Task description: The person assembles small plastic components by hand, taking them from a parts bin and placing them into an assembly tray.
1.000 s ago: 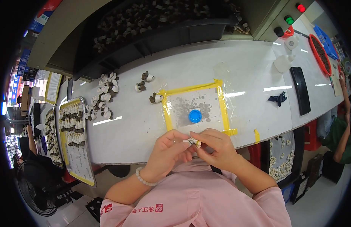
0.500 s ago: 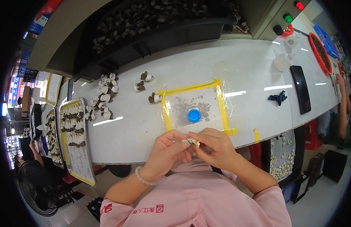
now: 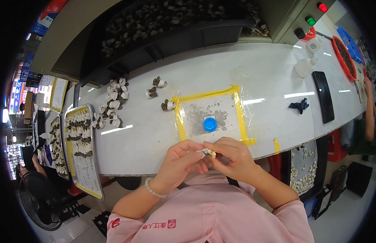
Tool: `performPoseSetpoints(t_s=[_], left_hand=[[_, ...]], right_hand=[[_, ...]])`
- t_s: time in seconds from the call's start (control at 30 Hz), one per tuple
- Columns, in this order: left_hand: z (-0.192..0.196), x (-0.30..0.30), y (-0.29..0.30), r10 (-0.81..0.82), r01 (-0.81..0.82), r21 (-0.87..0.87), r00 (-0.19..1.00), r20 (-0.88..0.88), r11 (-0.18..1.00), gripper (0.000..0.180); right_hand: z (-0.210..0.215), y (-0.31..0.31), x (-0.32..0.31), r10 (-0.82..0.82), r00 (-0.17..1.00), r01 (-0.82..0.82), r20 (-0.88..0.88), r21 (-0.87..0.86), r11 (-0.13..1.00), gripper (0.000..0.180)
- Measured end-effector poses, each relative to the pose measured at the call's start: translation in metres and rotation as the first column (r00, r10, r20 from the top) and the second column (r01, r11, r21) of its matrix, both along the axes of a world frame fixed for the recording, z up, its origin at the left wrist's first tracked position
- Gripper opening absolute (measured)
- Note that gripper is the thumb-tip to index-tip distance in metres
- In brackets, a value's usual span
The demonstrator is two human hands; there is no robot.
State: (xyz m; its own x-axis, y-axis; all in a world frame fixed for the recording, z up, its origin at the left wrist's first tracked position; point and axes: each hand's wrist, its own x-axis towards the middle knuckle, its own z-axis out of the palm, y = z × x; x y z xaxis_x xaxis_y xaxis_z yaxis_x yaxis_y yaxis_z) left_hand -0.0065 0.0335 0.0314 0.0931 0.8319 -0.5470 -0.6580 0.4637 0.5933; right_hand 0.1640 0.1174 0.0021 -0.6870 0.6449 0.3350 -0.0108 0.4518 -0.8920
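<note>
At the table's front edge, close to my body, both hands meet over one small white piece with yellowish and dark parts (image 3: 210, 153). My left hand (image 3: 180, 162) pinches its left side between thumb and fingers. My right hand (image 3: 233, 157) is closed on the other side of it. The fingers cover much of the piece, and its exact kind cannot be made out. Just beyond my hands, a round blue cap-like container (image 3: 210, 124) sits on a wet-spotted sheet (image 3: 192, 109) edged with yellow tape. Several white-and-dark curled pieces (image 3: 168, 105) lie at and beyond its left corner.
More curled pieces (image 3: 113, 97) are heaped at left, near a metal tray (image 3: 83, 175) with rows of pieces. A long black bin (image 3: 163, 42) stands at the back. On the right are a black slab (image 3: 324, 97), dark crumpled item (image 3: 299, 105) and white bottle (image 3: 305, 67).
Both hands keep their grip on the small piece with almost no movement. The whole view has shifted slightly. At the far right, another person's arm has changed position.
</note>
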Motion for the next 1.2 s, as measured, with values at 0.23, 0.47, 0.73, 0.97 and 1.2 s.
performPoseSetpoints(t_s=[0.23, 0.47, 0.73, 0.97, 1.2], left_hand=[[0.0006, -0.001, 0.0013, 0.001, -0.001, -0.001, 1.0, 0.002, 1.0, 0.012], [0.0007, -0.0018, 0.0018, 0.002, -0.002, -0.006, 1.0, 0.027, 1.0, 0.014], [-0.0016, -0.0039, 0.0016, -0.041, 0.041, 0.004, 0.999, 0.019, 0.999, 0.015], [0.0013, -0.0037, 0.0016, -0.041, 0.041, -0.019, 0.999, 0.005, 0.999, 0.014], [0.0002, -0.0048, 0.0019, -0.047, 0.048, -0.032, 0.999, 0.016, 0.998, 0.014]], right_hand=[[0.0049, 0.0006, 0.0009, 0.018, 0.999, -0.017, 0.047, -0.017, 1.0, 0.039], [0.0058, 0.0019, 0.0006, 0.028, 0.999, -0.026, 0.043, -0.032, 0.999, 0.038], [0.004, 0.0025, 0.0005, 0.03, 0.998, -0.03, 0.048, -0.013, 0.999, 0.038], [0.0025, 0.0024, -0.0006, 0.03, 0.999, -0.029, 0.028, -0.022, 0.999, 0.04], [0.0018, 0.0042, -0.0012, 0.039, 0.999, -0.038, 0.014, -0.035, 0.999, 0.041]])
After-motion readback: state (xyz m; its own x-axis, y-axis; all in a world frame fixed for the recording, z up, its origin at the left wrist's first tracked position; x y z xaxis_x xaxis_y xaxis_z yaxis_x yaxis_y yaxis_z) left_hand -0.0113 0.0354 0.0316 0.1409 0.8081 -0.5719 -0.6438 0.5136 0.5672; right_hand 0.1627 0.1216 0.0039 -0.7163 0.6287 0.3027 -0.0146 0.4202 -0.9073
